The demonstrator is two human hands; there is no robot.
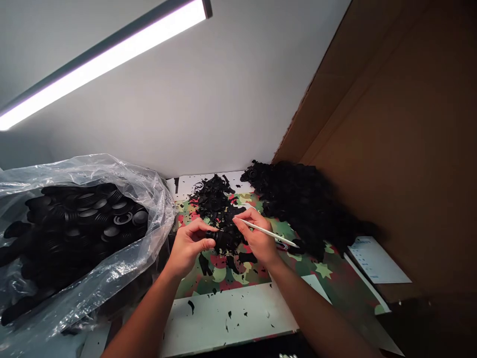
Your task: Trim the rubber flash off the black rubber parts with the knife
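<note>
My left hand (192,246) is closed, thumb and fingers pinching a small black ribbed rubber part (211,234). Most of that part is hidden by the fingers or lost against dark scraps behind it. My right hand (259,236) grips a thin white stick (276,234) like a pen, its rear end pointing down to the right. The stick's working tip is hidden at the fingertips. Between and beyond both hands lies a heap of black rubber scraps (214,191) on a camouflage-patterned mat (223,286).
At left, a clear plastic bag (164,204) holds many black round ribbed parts (87,213). A large black pile (301,199) leans against the cardboard wall (402,149) at right. A printed white card (380,261) lies beside it. A lit tube lamp (112,57) hangs above.
</note>
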